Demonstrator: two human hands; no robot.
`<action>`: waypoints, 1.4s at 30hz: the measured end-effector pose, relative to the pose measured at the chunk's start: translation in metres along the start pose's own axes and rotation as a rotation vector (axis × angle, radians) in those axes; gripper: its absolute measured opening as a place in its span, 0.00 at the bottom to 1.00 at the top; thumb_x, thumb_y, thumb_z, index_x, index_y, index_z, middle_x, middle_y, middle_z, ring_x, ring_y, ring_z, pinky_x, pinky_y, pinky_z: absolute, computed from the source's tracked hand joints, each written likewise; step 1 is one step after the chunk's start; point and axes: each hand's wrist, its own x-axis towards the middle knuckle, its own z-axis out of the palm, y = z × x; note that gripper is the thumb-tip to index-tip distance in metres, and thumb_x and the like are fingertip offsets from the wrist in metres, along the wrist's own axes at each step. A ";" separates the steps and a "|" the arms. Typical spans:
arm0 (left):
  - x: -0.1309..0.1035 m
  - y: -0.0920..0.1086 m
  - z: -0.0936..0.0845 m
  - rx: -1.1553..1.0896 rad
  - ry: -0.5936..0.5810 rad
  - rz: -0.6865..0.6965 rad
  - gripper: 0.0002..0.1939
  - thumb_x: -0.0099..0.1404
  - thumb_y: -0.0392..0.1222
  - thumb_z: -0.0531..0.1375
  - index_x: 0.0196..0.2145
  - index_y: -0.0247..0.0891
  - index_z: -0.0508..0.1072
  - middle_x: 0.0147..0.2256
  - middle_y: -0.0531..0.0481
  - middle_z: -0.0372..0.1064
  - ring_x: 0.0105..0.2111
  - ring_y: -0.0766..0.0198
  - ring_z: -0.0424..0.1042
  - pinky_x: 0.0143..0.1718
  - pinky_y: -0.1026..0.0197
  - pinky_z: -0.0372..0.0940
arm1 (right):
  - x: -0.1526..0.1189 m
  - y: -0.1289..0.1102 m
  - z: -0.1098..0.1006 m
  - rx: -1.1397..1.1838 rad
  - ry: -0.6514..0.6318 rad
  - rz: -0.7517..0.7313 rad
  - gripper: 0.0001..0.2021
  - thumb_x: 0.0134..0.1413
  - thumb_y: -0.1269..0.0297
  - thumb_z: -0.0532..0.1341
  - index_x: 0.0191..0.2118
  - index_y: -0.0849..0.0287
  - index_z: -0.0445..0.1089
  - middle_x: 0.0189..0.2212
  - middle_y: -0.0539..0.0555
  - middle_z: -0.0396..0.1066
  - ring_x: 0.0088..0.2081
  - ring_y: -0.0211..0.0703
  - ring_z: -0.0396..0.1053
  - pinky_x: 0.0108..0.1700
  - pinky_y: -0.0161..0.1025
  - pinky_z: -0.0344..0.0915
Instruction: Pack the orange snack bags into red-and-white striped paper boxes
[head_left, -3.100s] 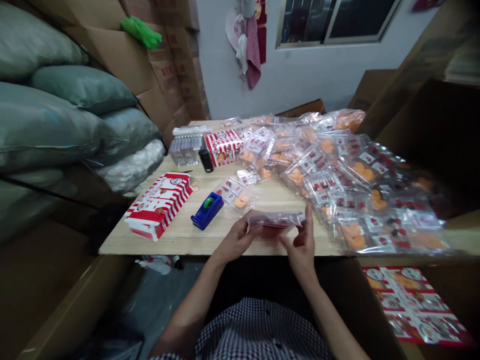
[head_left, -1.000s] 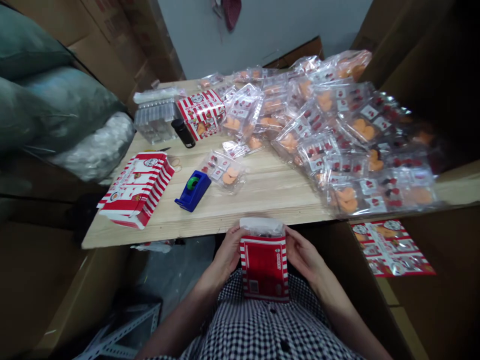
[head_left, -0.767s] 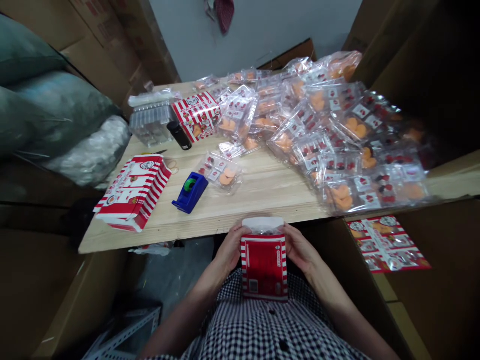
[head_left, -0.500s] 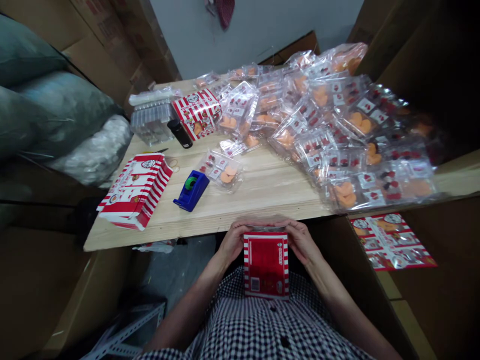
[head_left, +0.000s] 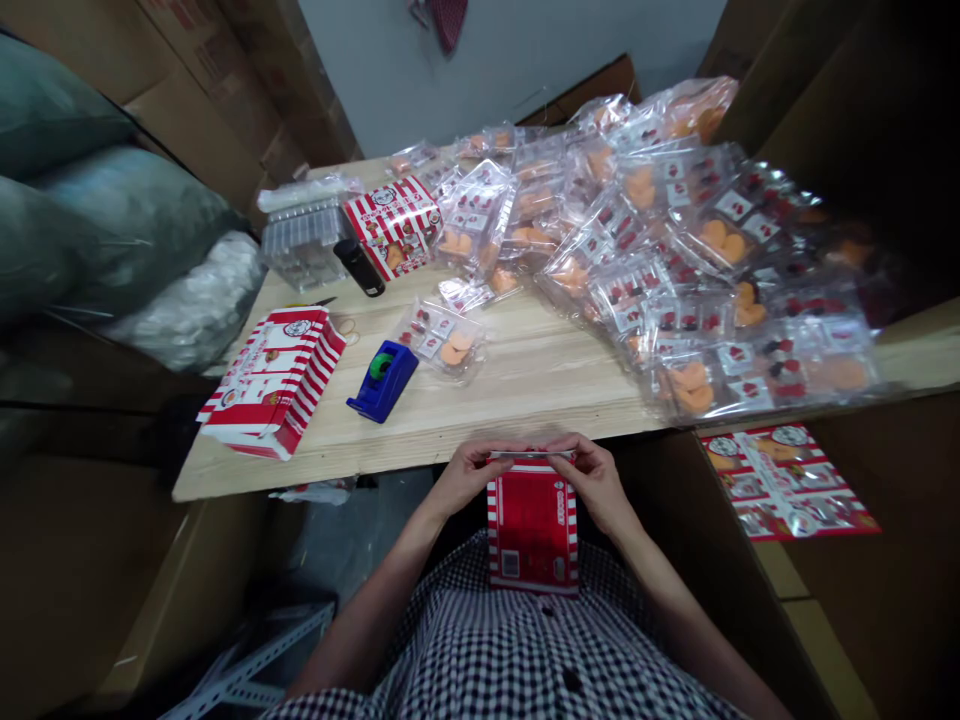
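A red box with white-striped sides and a barcode stands upright against my checked shirt, below the table's front edge. At its top left corner, my left hand grips the rim, thumb on the near side. My right hand pinches the top right part in the same way, its thumb lying across the upper edge. The fingers behind the box's top are partly hidden. Between the thumbs a thin pale edge of the top flap shows.
On the wooden table lie a blue tape dispenser, striped flat boxes, a black bottle and a clear-packed toy set. A heap of similar packs covers the right side. A printed sheet lies lower right.
Both hands have moved inward along the box's top, and the thumbs now press over its upper edge. The box stays in nearly the same place.
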 end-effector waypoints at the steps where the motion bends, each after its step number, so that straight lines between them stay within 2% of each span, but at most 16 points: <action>1: 0.001 -0.001 0.001 0.012 0.009 0.001 0.17 0.63 0.43 0.65 0.50 0.39 0.80 0.50 0.41 0.78 0.51 0.49 0.76 0.55 0.50 0.66 | 0.001 0.002 0.002 -0.004 -0.003 -0.010 0.05 0.53 0.60 0.70 0.37 0.51 0.80 0.36 0.52 0.78 0.41 0.47 0.73 0.46 0.41 0.66; 5: 0.003 -0.007 0.001 0.022 0.047 0.015 0.15 0.63 0.46 0.66 0.45 0.38 0.82 0.48 0.40 0.79 0.51 0.49 0.76 0.58 0.48 0.65 | 0.005 0.009 0.004 -0.039 -0.041 -0.042 0.06 0.54 0.58 0.69 0.36 0.51 0.82 0.38 0.54 0.78 0.46 0.51 0.72 0.52 0.45 0.64; 8: 0.002 -0.007 -0.002 -0.003 0.041 -0.011 0.15 0.63 0.47 0.65 0.46 0.39 0.82 0.48 0.40 0.79 0.50 0.50 0.76 0.56 0.49 0.65 | 0.006 0.008 0.001 -0.062 -0.071 -0.031 0.06 0.55 0.58 0.68 0.37 0.50 0.82 0.39 0.54 0.78 0.47 0.51 0.72 0.54 0.47 0.64; 13: 0.001 0.009 -0.007 -0.024 -0.031 -0.054 0.17 0.64 0.49 0.65 0.46 0.38 0.82 0.48 0.40 0.78 0.50 0.50 0.76 0.55 0.52 0.65 | 0.010 -0.013 -0.010 -0.109 -0.203 0.062 0.11 0.59 0.55 0.66 0.44 0.50 0.82 0.46 0.55 0.78 0.52 0.52 0.71 0.57 0.48 0.63; 16: 0.003 0.018 -0.009 -0.055 -0.056 -0.078 0.19 0.59 0.46 0.69 0.47 0.38 0.81 0.47 0.40 0.79 0.49 0.50 0.76 0.53 0.53 0.66 | 0.016 -0.024 -0.018 -0.147 -0.269 0.125 0.14 0.60 0.53 0.66 0.47 0.51 0.81 0.49 0.55 0.77 0.52 0.51 0.72 0.57 0.46 0.63; 18: 0.003 0.018 -0.010 -0.123 -0.065 -0.085 0.25 0.55 0.43 0.72 0.51 0.40 0.78 0.47 0.42 0.78 0.48 0.51 0.77 0.53 0.53 0.66 | 0.018 -0.026 -0.022 -0.132 -0.255 0.157 0.16 0.58 0.53 0.67 0.50 0.50 0.79 0.49 0.54 0.77 0.51 0.50 0.72 0.56 0.44 0.64; 20: 0.002 0.015 -0.009 -0.194 -0.048 -0.072 0.27 0.55 0.42 0.72 0.53 0.40 0.76 0.48 0.42 0.78 0.49 0.53 0.76 0.55 0.53 0.65 | 0.018 -0.024 -0.023 -0.077 -0.207 0.179 0.18 0.58 0.54 0.68 0.52 0.50 0.77 0.48 0.52 0.78 0.49 0.48 0.73 0.54 0.43 0.65; 22: -0.001 0.011 -0.007 -0.260 0.002 -0.079 0.23 0.59 0.45 0.70 0.52 0.38 0.76 0.49 0.41 0.77 0.49 0.55 0.76 0.55 0.54 0.65 | 0.015 -0.022 -0.021 -0.010 -0.154 0.195 0.19 0.55 0.54 0.70 0.52 0.50 0.77 0.43 0.51 0.79 0.45 0.46 0.74 0.52 0.41 0.66; 24: -0.004 0.009 -0.002 -0.355 0.089 -0.124 0.19 0.63 0.48 0.66 0.48 0.35 0.77 0.45 0.41 0.78 0.44 0.57 0.77 0.50 0.56 0.67 | 0.011 -0.020 -0.015 0.072 -0.120 0.235 0.19 0.53 0.54 0.71 0.50 0.52 0.78 0.42 0.52 0.79 0.42 0.45 0.75 0.50 0.41 0.67; 28: -0.008 0.015 0.013 -0.567 0.245 -0.197 0.12 0.60 0.45 0.69 0.37 0.35 0.76 0.34 0.49 0.76 0.32 0.64 0.75 0.39 0.63 0.67 | 0.007 -0.023 0.004 0.243 0.015 0.328 0.14 0.48 0.54 0.74 0.38 0.54 0.78 0.33 0.49 0.79 0.33 0.41 0.75 0.42 0.37 0.68; 30: -0.007 0.022 0.021 -0.586 0.245 -0.213 0.12 0.57 0.42 0.71 0.36 0.36 0.75 0.32 0.52 0.75 0.30 0.66 0.74 0.37 0.64 0.66 | 0.007 -0.027 0.012 0.266 0.072 0.339 0.13 0.43 0.57 0.76 0.31 0.55 0.75 0.27 0.47 0.78 0.28 0.38 0.72 0.36 0.35 0.67; 33: -0.005 0.030 0.029 -0.537 0.211 -0.231 0.15 0.53 0.39 0.72 0.36 0.36 0.73 0.31 0.54 0.74 0.28 0.67 0.72 0.33 0.65 0.63 | 0.011 -0.032 0.020 0.248 0.071 0.347 0.16 0.34 0.63 0.79 0.29 0.57 0.72 0.25 0.46 0.76 0.26 0.38 0.71 0.32 0.35 0.65; 36: -0.001 0.029 0.032 -0.504 0.234 -0.248 0.15 0.50 0.35 0.71 0.33 0.36 0.71 0.27 0.56 0.72 0.24 0.69 0.69 0.28 0.66 0.58 | 0.012 -0.032 0.023 0.228 0.079 0.358 0.17 0.32 0.67 0.77 0.32 0.57 0.74 0.25 0.47 0.76 0.25 0.38 0.70 0.31 0.35 0.65; 40: 0.006 0.025 0.034 -0.505 0.277 -0.281 0.16 0.44 0.29 0.68 0.32 0.37 0.71 0.24 0.57 0.71 0.22 0.69 0.67 0.27 0.65 0.57 | 0.012 -0.029 0.023 0.222 0.100 0.394 0.25 0.33 0.71 0.73 0.45 0.55 0.76 0.24 0.46 0.76 0.23 0.38 0.69 0.29 0.35 0.63; 42: 0.010 0.025 0.034 -0.527 0.254 -0.296 0.16 0.42 0.27 0.67 0.31 0.37 0.72 0.25 0.55 0.72 0.23 0.67 0.68 0.28 0.65 0.58 | 0.011 -0.029 0.023 0.220 0.095 0.415 0.25 0.33 0.73 0.71 0.44 0.56 0.77 0.25 0.47 0.77 0.24 0.38 0.70 0.30 0.35 0.63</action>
